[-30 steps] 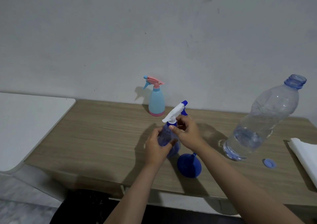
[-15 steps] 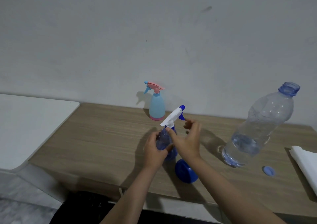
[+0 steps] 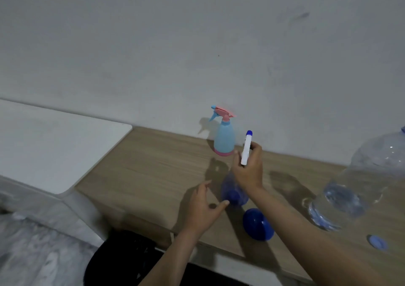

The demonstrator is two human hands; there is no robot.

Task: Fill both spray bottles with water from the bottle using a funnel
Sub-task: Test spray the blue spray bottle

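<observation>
My right hand (image 3: pixel 248 171) grips the white and blue spray head (image 3: pixel 246 148), lifted above the dark blue spray bottle (image 3: pixel 232 194), which stands on the wooden table (image 3: pixel 153 171). My left hand (image 3: pixel 202 206) is open beside that bottle, thumb tip close to its base; I cannot tell whether it touches. A light blue spray bottle with a pink head (image 3: pixel 224 135) stands near the wall. The blue funnel (image 3: pixel 258 224) lies on the table in front of the dark bottle. The large clear water bottle (image 3: pixel 359 185), partly filled, stands uncapped at the right.
The water bottle's blue cap (image 3: pixel 377 242) lies near the table's front right edge. A white surface (image 3: pixel 48 145) adjoins the table on the left. A grey wall runs behind the table. Something black (image 3: pixel 122 261) sits below the table's front edge.
My right hand has lifted the spray head up off the dark blue bottle. My left hand has let go of the bottle and opened. The view has shifted left.
</observation>
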